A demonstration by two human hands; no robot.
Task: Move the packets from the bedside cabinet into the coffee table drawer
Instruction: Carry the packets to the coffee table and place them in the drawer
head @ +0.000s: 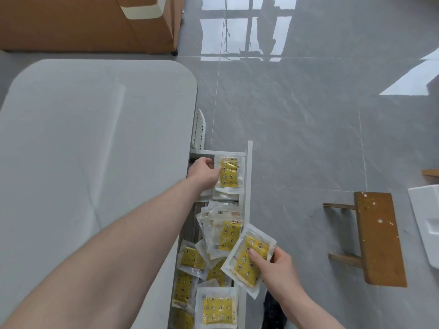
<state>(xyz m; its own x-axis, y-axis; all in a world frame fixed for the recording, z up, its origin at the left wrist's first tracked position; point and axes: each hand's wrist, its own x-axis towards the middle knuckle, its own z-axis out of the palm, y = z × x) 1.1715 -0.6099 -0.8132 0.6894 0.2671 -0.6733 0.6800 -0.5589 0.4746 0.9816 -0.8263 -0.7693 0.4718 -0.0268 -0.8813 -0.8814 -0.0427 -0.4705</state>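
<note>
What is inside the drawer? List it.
The drawer holds many yellow packets, overlapping loosely. The left hand sets one packet at the far end. Packets cover the drawer bottom.

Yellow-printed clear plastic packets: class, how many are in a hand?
2: far packet in the left hand inside the white drawer; near packet in the right hand.

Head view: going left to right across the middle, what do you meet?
Grey table top → open drawer full of yellow packets → grey tiled floor → wooden stool → white tray at the edge.
</note>
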